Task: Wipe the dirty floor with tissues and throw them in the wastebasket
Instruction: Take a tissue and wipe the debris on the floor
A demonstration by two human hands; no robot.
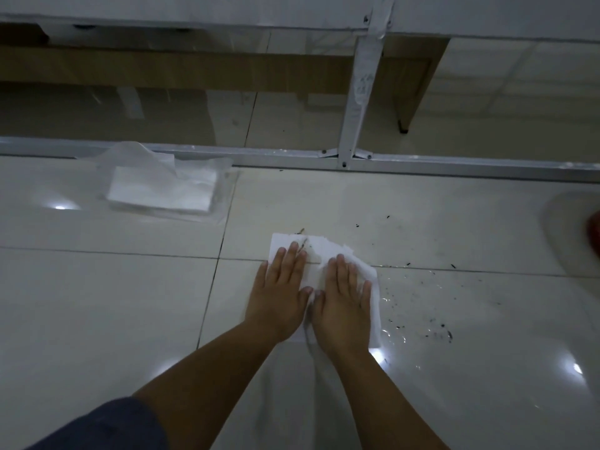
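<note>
White tissue point(316, 254), crumpled along its far edge and streaked with dark dirt there, lay flat on the glossy pale floor tiles point(107, 287) across a grout line. Both hands pressed down on it side by side, fingers straight and pointing away from the person. The left hand point(279, 287) covered the tissue's left part and the right hand point(344, 297) its right part, thumbs nearly meeting in the middle; neither hand curled around anything. Just right of the tissue, dark specks point(422, 319) and small wet droplets were scattered over the tiles, with a few more specks farther off towards the far right. To the far left, well apart from the hands, a clear plastic pack of tissues point(162, 188) sat on the floor against a white metal frame rail point(454, 164) that ran across the scene, with an upright post point(360, 92) rising from it. A dark blue sleeve point(107, 427) showed at the near left. At the right edge, something red point(595, 232) was barely visible and too cut off to identify.
</note>
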